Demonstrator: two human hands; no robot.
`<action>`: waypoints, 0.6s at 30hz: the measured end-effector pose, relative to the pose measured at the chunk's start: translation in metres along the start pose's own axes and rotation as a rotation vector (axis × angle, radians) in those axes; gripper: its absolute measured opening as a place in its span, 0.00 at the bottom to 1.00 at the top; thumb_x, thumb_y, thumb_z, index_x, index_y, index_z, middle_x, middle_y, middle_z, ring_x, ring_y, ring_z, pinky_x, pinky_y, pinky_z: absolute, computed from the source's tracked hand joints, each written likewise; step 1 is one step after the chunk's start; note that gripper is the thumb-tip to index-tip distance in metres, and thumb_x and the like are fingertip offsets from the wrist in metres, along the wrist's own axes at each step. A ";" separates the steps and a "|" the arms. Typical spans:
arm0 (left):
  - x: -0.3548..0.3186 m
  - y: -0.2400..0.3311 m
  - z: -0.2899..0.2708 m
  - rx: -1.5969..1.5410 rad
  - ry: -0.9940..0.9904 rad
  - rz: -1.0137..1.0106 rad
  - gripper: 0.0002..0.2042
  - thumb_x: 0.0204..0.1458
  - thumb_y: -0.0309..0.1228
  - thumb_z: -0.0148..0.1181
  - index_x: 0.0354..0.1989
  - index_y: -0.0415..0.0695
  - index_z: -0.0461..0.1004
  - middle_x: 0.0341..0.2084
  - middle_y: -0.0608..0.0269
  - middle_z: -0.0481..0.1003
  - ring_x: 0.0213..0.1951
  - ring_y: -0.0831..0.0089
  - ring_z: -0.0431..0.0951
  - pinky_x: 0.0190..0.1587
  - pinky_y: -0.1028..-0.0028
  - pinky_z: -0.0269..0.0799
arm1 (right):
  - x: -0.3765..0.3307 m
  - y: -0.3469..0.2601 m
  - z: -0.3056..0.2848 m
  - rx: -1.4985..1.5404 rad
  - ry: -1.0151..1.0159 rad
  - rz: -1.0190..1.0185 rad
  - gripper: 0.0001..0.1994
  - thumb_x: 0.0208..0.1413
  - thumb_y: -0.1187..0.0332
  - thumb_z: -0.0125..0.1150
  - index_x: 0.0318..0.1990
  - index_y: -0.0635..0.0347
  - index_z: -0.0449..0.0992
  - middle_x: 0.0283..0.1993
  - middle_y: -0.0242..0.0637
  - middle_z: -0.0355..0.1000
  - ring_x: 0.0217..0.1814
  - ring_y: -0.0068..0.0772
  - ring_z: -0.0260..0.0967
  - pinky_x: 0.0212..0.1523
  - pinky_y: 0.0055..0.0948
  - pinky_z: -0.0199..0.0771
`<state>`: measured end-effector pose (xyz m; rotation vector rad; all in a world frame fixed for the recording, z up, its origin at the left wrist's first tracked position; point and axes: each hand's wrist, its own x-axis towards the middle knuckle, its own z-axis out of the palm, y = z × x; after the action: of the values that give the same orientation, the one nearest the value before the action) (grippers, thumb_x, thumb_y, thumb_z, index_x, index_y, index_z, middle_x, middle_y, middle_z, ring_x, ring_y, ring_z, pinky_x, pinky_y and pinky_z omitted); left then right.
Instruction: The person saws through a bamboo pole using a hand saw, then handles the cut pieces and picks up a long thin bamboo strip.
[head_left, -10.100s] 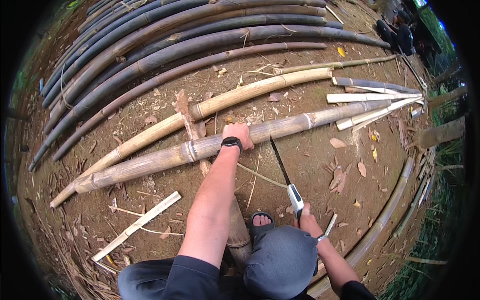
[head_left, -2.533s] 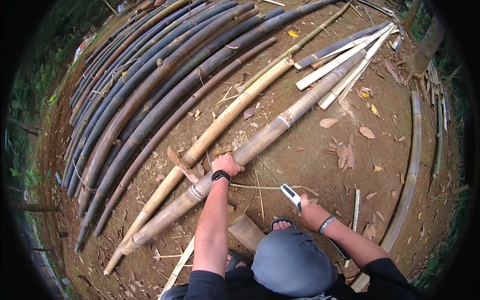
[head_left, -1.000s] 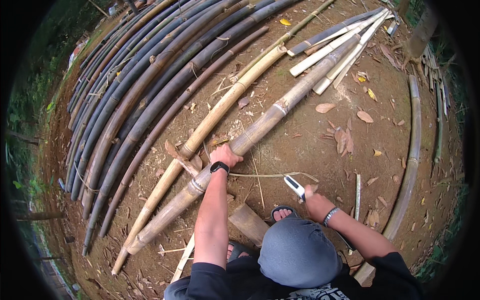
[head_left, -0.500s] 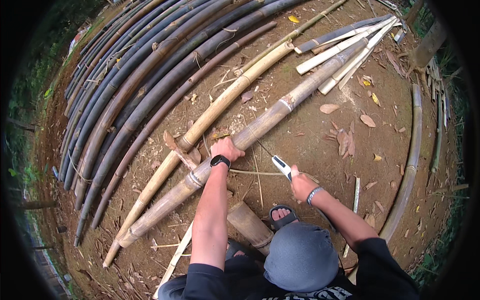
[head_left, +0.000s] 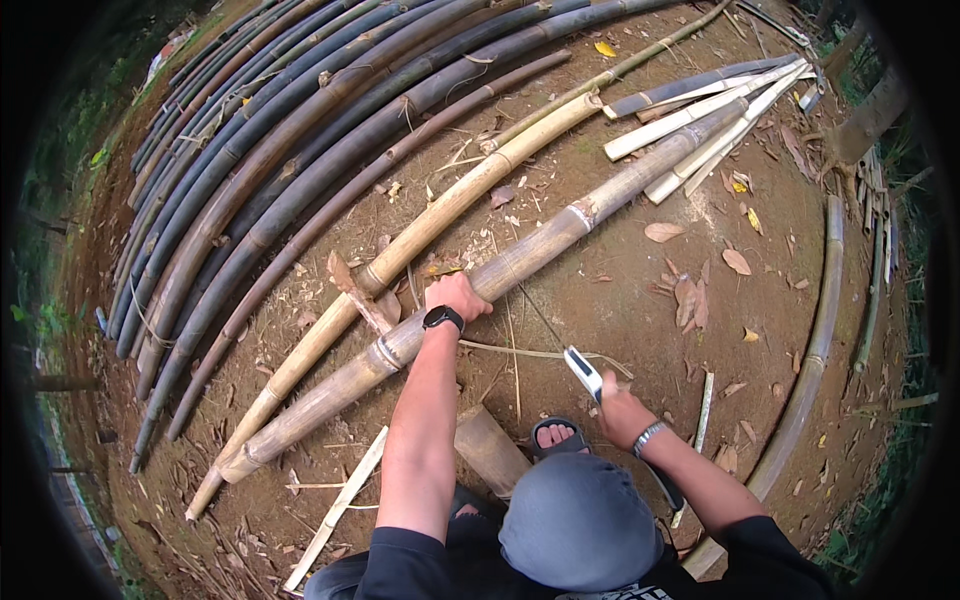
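Note:
A thick tan-brown bamboo pole (head_left: 540, 240) lies slantwise across the ground in front of me. My left hand (head_left: 458, 297) is closed over its upper side, near the middle of its length. In my closed right hand (head_left: 622, 412) is a handsaw (head_left: 582, 372) with a white and black handle. Its thin dark blade runs from the handle up to the pole, a short way right of my left hand, and meets it there. How deep the blade sits in the bamboo is too small to tell. A paler bamboo pole (head_left: 440, 218) lies just beyond, under a short crosspiece of wood.
Many dark bamboo poles (head_left: 300, 165) lie side by side at the far left. Split bamboo strips (head_left: 685, 108) rest at the far right, beside a tree trunk (head_left: 868, 125). A short bamboo piece (head_left: 490, 450) lies by my sandalled feet. A long pole (head_left: 815, 360) curves along the right.
My right hand has drawn the saw back toward me and to the right, so more of the blade shows. My left hand keeps its place on the pole.

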<state>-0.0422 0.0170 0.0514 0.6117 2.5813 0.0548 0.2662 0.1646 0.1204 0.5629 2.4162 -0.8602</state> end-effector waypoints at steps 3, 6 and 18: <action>0.003 0.025 0.002 -0.047 -0.044 0.034 0.30 0.34 0.52 0.75 0.42 0.41 0.81 0.43 0.48 0.80 0.46 0.56 0.81 0.50 0.63 0.77 | 0.060 0.016 -0.003 -0.038 0.026 0.033 0.29 0.54 0.75 0.50 0.60 0.78 0.47 0.29 0.69 0.71 0.36 0.71 0.73 0.39 0.61 0.71; -0.002 -0.004 0.009 -0.064 -0.058 -0.007 0.30 0.35 0.51 0.75 0.42 0.41 0.81 0.44 0.48 0.80 0.47 0.57 0.81 0.50 0.64 0.77 | -0.011 -0.001 0.007 -0.009 0.019 0.002 0.24 0.57 0.73 0.48 0.58 0.81 0.52 0.29 0.66 0.73 0.34 0.67 0.74 0.34 0.55 0.73; 0.000 -0.003 0.001 -0.068 -0.042 0.011 0.30 0.33 0.52 0.74 0.41 0.42 0.81 0.41 0.49 0.81 0.44 0.56 0.82 0.47 0.63 0.77 | -0.016 0.022 0.010 0.004 0.025 0.045 0.23 0.56 0.73 0.50 0.56 0.77 0.52 0.30 0.69 0.71 0.39 0.71 0.72 0.39 0.59 0.72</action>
<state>-0.0428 0.0144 0.0501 0.5958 2.5244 0.1312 0.2932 0.1704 0.1129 0.6303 2.4155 -0.8445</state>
